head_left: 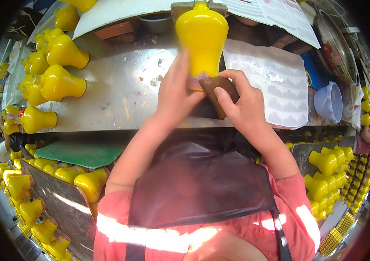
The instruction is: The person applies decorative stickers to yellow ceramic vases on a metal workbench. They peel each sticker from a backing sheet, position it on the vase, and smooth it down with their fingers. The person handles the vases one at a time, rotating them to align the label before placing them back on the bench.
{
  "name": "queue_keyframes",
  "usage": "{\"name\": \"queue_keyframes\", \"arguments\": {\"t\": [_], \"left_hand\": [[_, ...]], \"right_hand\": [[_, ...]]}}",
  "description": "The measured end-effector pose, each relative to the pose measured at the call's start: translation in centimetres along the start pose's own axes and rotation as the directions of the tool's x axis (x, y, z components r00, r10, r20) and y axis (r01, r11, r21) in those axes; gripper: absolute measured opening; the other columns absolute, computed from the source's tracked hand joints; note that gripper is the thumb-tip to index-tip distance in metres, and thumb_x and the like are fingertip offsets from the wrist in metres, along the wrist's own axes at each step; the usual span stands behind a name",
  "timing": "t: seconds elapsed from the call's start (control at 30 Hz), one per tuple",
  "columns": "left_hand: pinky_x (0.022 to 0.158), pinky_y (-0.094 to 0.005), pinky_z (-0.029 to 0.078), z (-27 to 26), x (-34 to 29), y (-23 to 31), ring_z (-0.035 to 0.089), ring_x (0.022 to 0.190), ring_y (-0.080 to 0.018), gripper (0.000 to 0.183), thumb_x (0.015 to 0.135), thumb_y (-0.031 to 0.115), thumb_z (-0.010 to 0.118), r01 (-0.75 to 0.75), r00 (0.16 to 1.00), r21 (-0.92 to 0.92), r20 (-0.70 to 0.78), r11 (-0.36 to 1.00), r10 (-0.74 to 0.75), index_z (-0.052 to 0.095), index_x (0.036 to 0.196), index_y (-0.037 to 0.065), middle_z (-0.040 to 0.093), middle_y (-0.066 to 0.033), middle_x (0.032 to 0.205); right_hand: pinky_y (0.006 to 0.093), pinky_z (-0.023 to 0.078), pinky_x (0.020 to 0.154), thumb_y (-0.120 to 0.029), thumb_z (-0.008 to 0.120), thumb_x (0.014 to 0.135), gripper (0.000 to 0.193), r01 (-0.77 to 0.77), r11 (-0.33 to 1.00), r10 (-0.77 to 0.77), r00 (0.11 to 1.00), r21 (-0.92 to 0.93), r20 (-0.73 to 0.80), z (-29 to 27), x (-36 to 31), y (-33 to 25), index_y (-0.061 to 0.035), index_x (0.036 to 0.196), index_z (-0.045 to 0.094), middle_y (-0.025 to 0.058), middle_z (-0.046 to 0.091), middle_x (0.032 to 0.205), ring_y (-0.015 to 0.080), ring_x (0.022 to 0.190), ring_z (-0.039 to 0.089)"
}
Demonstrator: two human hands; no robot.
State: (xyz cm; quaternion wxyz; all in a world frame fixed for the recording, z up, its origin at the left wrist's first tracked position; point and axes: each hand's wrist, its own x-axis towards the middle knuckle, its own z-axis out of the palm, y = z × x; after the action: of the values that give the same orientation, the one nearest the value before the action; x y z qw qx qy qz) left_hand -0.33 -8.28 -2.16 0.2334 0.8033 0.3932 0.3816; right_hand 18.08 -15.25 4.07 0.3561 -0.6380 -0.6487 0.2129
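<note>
A glossy yellow vase [202,37] lies in front of me, its narrow end at a metal holder [180,8] on the far side. A purple and pink pattern [200,76] shows near its wide, close end. My right hand [243,102] grips a brown curved pad [219,89], thumb on top, and its edge meets the patterned part of the vase. Along the vase's left side lies my left hand [175,87], fingers stretched out and slightly blurred, thumb by the patterned end. Whether its fingertips press on the vase I cannot tell.
Several yellow vases [63,82] stand on the left of the metal table [106,104]. A white patterned sheet [272,82] lies on the right, near a lavender bucket [328,102]. Below left are a green board [80,150] and racked vases; more vases [324,182] stand below right.
</note>
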Motion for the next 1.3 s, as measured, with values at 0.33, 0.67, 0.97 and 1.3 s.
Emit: {"name": "queue_keyframes", "arguments": {"t": [0.33,0.67,0.97,1.3], "left_hand": [[0.108,-0.0433,0.048,-0.1,1.2,0.9,0.05,0.135,-0.0409,0.094,0.073,0.014,0.091,-0.04,0.999,0.183,0.02,0.982,0.037,0.045,0.155,0.008,0.038,-0.0238,0.157],[0.115,-0.0421,0.037,-0.6,0.4,0.2,0.046,0.137,-0.0277,0.094,0.087,0.015,0.069,0.299,0.954,-0.607,0.203,0.736,-0.221,0.017,0.165,0.006,0.035,-0.0161,0.16],[0.113,-0.044,0.042,-0.3,0.5,0.8,0.052,0.134,-0.0323,0.078,0.093,0.022,0.063,0.32,0.944,-0.588,0.133,0.743,-0.301,0.026,0.16,0.002,0.046,-0.0204,0.151],[0.119,-0.0443,0.03,0.6,-0.2,-0.2,0.042,0.14,-0.0384,0.078,0.103,0.031,0.051,0.147,0.986,-0.082,0.086,0.986,-0.14,0.016,0.164,-0.002,0.036,-0.0243,0.158]], "right_hand": [[0.0365,0.051,0.066,-0.021,0.068,0.096,0.031,-0.194,0.976,0.199,0.979,0.096,-0.042,1.3,-1.4,0.6,-0.0083,0.123,0.06,0.0142,0.069,0.081,0.0251,0.071,0.066],[0.0377,0.053,0.063,-0.017,0.068,0.095,0.035,-0.03,0.987,0.035,0.999,0.156,-0.026,1.5,-2.6,1.9,-0.0111,0.127,0.058,0.0186,0.07,0.078,0.0329,0.069,0.071],[0.0254,0.049,0.068,-0.02,0.066,0.101,0.026,-0.318,0.741,0.365,0.93,0.591,0.044,0.0,-1.5,4.2,-0.006,0.123,0.067,0.0011,0.068,0.095,0.0073,0.076,0.059],[0.0305,0.053,0.084,-0.041,0.066,0.098,0.059,-0.356,0.87,0.283,0.927,0.341,0.246,1.6,1.7,1.7,-0.0012,0.141,0.061,0.0152,0.074,0.103,0.018,0.087,0.067]]}}
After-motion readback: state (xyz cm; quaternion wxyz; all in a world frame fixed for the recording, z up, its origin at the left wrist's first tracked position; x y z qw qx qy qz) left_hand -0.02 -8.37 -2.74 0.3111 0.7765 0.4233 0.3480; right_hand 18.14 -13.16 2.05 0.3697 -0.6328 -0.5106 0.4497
